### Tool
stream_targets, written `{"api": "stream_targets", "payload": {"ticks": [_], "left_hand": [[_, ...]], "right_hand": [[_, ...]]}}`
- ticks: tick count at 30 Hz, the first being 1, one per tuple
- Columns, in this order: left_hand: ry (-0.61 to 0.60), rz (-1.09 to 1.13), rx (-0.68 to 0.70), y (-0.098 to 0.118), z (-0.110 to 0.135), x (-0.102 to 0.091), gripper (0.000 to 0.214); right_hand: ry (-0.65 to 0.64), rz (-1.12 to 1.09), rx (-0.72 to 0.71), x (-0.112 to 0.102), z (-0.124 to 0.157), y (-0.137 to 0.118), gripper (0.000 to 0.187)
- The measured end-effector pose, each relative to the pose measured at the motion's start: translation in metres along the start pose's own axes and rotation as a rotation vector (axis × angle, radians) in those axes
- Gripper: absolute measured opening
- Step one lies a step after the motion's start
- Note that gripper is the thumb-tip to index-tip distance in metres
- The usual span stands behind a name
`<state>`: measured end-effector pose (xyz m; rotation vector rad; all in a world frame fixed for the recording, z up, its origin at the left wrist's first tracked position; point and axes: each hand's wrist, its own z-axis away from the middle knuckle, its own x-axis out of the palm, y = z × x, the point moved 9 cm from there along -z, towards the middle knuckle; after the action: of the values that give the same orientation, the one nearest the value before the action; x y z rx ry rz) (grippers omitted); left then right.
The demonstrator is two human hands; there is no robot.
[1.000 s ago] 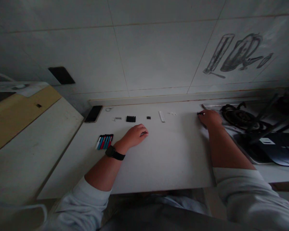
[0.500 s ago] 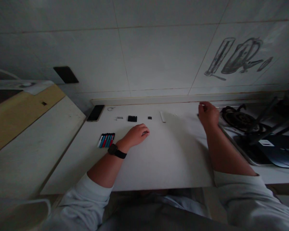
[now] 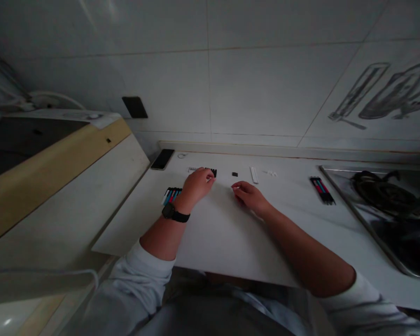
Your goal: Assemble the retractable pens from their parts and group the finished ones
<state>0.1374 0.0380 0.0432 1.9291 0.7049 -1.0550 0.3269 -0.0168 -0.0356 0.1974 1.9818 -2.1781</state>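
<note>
My left hand [image 3: 197,183], with a black watch on its wrist, reaches over the row of small black caps [image 3: 213,171] on the white counter [image 3: 238,233]; its fingers curl down over them, and what they grip is hidden. My right hand [image 3: 249,196] rests mid-counter with fingers loosely curled, nothing visible in it. A bundle of coloured pens [image 3: 171,195] lies just left of my left wrist. A second bundle of dark pens [image 3: 322,190] lies to the right, near the stove.
A phone [image 3: 163,159] lies at the counter's back left. A tiny black piece [image 3: 234,174], a white strip [image 3: 254,175] and small white bits [image 3: 271,173] sit along the back. A gas stove [image 3: 385,200] is at right; a wooden-edged surface [image 3: 56,158] at left.
My right hand left a bundle of dark pens near the stove and moved left to mid-counter. My left hand moved forward onto the black caps. The view shifted left.
</note>
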Motion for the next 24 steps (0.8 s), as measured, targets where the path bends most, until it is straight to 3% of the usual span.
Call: {"api": "stream_targets", "payload": {"ticks": [2,5,9,15,20,24], "left_hand": [[-0.017,-0.105,-0.100,-0.027,0.001,-0.017,0.020],[-0.142,-0.254,-0.313,-0.076,0.007,-0.034,0.021],[-0.385,-0.342,-0.423,-0.113,0.019,-0.032,0.018],[-0.545,-0.291,-0.456,-0.122,0.026,-0.018,0.020],[-0.564,-0.318,-0.429,-0.123,0.026,-0.014,0.019],[-0.582,-0.269,-0.316,-0.100,0.023,0.004,0.017]], "right_hand": [[-0.029,0.017,-0.003,0.005,-0.003,0.007,0.036],[-0.073,-0.004,0.010,0.006,-0.004,0.013,0.036],[-0.122,0.037,-0.021,0.009,-0.002,0.011,0.031],[-0.149,0.059,-0.054,0.010,-0.001,0.013,0.027],[-0.156,0.084,-0.094,0.010,-0.001,0.010,0.026],[-0.162,0.107,-0.112,0.011,0.000,0.009,0.027]]}}
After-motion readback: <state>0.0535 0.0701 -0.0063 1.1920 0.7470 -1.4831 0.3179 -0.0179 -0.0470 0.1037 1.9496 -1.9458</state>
